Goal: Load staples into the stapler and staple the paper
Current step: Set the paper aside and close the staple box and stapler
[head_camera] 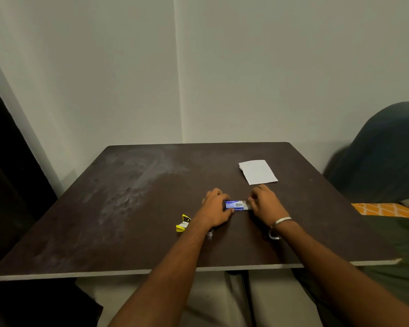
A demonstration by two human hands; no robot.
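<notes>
While gripped both ends: rectangular cardboard staple box (234, 205).

dark brown table (128, 208) w/ pale smudges, dark blue cushion (383, 152) at right, orange patterned cloth (385, 210) beside it

staple box (234, 205): blue and white
stapler (183, 223): yellow and black
paper (258, 172): white
desk (132, 208): dark brown
cloth (385, 209): orange, white lattice

Looks like a home room, not an office: plain dark bench (137, 208) w/ worn, scuffed top pushed into a bare white wall corner (178, 90); bed w/ orange patterned sheet (385, 210) and dark blanket (383, 152) just beside it at right.
</notes>
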